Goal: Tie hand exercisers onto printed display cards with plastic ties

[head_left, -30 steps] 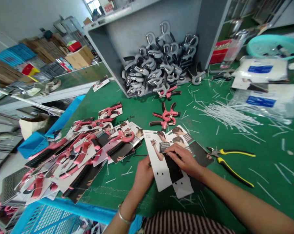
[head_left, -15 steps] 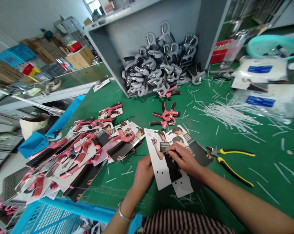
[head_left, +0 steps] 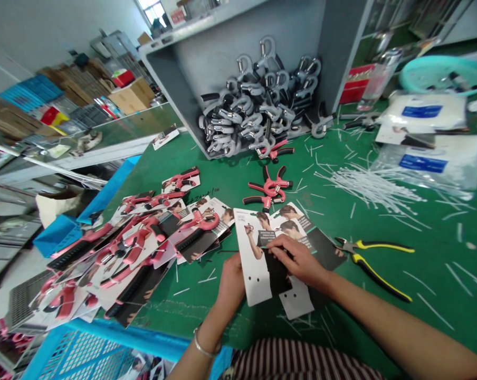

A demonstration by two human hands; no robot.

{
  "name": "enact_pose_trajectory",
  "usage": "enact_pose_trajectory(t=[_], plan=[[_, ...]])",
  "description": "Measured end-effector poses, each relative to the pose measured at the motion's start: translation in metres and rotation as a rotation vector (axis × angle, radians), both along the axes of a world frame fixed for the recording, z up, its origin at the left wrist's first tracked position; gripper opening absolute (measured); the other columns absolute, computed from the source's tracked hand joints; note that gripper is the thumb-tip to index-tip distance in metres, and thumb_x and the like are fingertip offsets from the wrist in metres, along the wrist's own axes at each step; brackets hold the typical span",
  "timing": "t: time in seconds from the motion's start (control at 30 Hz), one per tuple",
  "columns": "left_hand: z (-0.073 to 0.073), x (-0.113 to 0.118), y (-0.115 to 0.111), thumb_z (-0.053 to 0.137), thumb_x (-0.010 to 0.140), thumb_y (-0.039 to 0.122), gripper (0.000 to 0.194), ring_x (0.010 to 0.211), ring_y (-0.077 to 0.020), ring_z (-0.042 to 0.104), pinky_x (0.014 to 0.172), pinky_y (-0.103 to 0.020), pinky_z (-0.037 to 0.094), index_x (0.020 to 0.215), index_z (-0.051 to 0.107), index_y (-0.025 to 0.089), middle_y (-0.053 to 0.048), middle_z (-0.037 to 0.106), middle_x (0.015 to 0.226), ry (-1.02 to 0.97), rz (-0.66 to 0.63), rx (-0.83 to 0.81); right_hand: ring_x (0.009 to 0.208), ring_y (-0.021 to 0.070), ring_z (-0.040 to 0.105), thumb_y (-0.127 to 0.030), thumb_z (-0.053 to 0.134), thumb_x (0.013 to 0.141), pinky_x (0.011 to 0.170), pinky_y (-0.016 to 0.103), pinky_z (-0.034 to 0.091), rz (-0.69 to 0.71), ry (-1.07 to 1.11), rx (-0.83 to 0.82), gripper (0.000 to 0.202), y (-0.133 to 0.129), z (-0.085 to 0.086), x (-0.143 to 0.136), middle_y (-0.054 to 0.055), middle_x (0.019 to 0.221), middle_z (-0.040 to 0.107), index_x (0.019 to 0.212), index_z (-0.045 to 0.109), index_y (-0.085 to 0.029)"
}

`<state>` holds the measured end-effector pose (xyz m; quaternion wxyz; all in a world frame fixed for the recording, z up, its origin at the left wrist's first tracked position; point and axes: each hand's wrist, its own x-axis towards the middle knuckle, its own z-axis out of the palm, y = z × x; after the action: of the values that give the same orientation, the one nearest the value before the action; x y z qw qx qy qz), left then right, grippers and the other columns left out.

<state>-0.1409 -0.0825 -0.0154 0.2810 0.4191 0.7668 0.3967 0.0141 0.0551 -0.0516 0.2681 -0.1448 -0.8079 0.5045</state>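
My left hand (head_left: 231, 285) grips the left edge of a printed backing card (head_left: 256, 266), its fingertips hidden behind it. This card is held tilted, with two small holes near its lower end. My right hand (head_left: 299, 261) has thumb and index finger pinched together against the card's face; whether something thin is between them I cannot make out. More printed cards (head_left: 325, 250) lie beneath the right hand. Beyond the cards are pink-and-black hand grips (head_left: 272, 187). To the right lie cutting pliers (head_left: 355, 252) with yellow-and-black handles, spread apart.
A grey bin (head_left: 199, 68) on its side holds many grey hand grips (head_left: 258, 105). Loose white plastic ties (head_left: 377, 187) lie at right near clear bags (head_left: 432, 158). At left is a pile of carded pink grips (head_left: 135, 248); a blue crate (head_left: 80, 351) sits below the table edge.
The held card has turned slightly, its lower end shifting left. Both hands keep nearly the same place, the right hand still pinched at the card.
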Motion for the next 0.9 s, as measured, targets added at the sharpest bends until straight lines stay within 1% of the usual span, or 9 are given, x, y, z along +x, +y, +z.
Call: enact_pose_trajectory(t=[0.1,0.2,0.27,0.4,0.5,0.6,0.7,0.8,0.9], plan=[[0.003,0.001,0.001,0.056,0.074,0.010,0.011,0.064,-0.0138,0.054,0.062,-0.022,0.043,0.076,0.065,0.015,0.001,0.063,0.069,0.033,-0.027,0.061,0.093,0.0192,0.060,-0.023,0.043,0.101,0.084,0.033,0.047,0.008,0.023,0.030,0.020,-0.001,0.000,0.000,0.005,0.097,0.063,0.113,0.059,-0.024],[0.006,0.000,0.004,0.056,0.077,0.008,0.022,0.073,-0.0162,0.059,0.070,-0.024,0.046,0.092,0.069,0.018,-0.002,0.069,0.082,0.144,-0.067,0.100,0.094,0.0186,0.058,-0.019,0.037,0.102,0.084,0.033,0.047,0.026,0.028,0.072,0.028,-0.001,0.003,0.000,0.006,0.099,0.062,0.120,0.058,-0.025],[0.006,-0.002,0.005,0.056,0.080,0.009,0.023,0.080,-0.0181,0.061,0.075,-0.026,0.047,0.096,0.069,0.019,-0.004,0.070,0.089,0.208,-0.111,0.113,0.097,0.0185,0.058,-0.019,0.038,0.102,0.087,0.033,0.046,0.031,0.020,0.085,0.027,-0.001,0.006,-0.001,0.006,0.102,0.061,0.121,0.057,-0.025],[-0.002,-0.006,0.007,0.057,0.085,0.014,0.018,0.082,-0.0194,0.062,0.078,-0.029,0.047,0.096,0.070,0.020,-0.005,0.070,0.089,0.246,-0.171,0.136,0.101,0.0193,0.057,-0.021,0.047,0.100,0.091,0.033,0.046,0.034,-0.012,0.149,0.020,-0.003,0.011,-0.002,0.006,0.104,0.062,0.116,0.058,-0.023],[-0.008,-0.007,0.009,0.057,0.088,0.018,0.017,0.085,-0.0203,0.062,0.081,-0.030,0.046,0.098,0.070,0.020,-0.005,0.070,0.090,0.232,-0.197,0.154,0.095,0.0197,0.058,-0.023,0.045,0.101,0.086,0.032,0.047,0.005,-0.079,0.262,0.018,-0.006,0.015,-0.001,0.007,0.099,0.062,0.109,0.061,-0.022],[-0.006,-0.005,0.008,0.058,0.087,0.019,0.018,0.087,-0.0213,0.062,0.083,-0.030,0.046,0.099,0.071,0.021,-0.005,0.071,0.094,0.175,-0.185,0.145,0.089,0.0212,0.058,-0.025,0.044,0.101,0.079,0.033,0.047,-0.030,-0.173,0.365,0.019,-0.008,0.020,0.001,0.007,0.095,0.062,0.101,0.062,-0.021],[0.010,0.000,0.002,0.054,0.091,0.026,0.022,0.096,-0.0236,0.063,0.087,-0.032,0.046,0.104,0.071,0.022,-0.006,0.071,0.104,0.013,-0.078,0.124,0.089,0.0212,0.057,-0.024,0.041,0.102,0.080,0.034,0.047,-0.048,-0.201,0.336,0.019,-0.008,0.023,0.002,0.007,0.095,0.061,0.099,0.060,-0.021],[0.027,0.005,-0.006,0.046,0.095,0.039,0.034,0.109,-0.0261,0.062,0.091,-0.034,0.047,0.120,0.063,0.023,-0.007,0.067,0.121,-0.192,0.142,0.078,0.091,0.0198,0.057,-0.023,0.040,0.102,0.083,0.034,0.047,-0.078,-0.201,0.215,0.017,-0.008,0.022,-0.002,0.006,0.096,0.061,0.098,0.056,-0.021],[0.031,0.008,-0.006,0.069,0.079,0.043,0.059,0.115,-0.0307,0.060,0.093,-0.038,0.047,0.131,0.053,0.021,-0.011,0.063,0.129,-0.243,0.283,0.000,0.092,0.0194,0.056,-0.022,0.041,0.102,0.084,0.034,0.048,-0.087,-0.164,0.155,0.015,-0.011,0.023,-0.008,0.005,0.096,0.060,0.094,0.053,-0.022]])
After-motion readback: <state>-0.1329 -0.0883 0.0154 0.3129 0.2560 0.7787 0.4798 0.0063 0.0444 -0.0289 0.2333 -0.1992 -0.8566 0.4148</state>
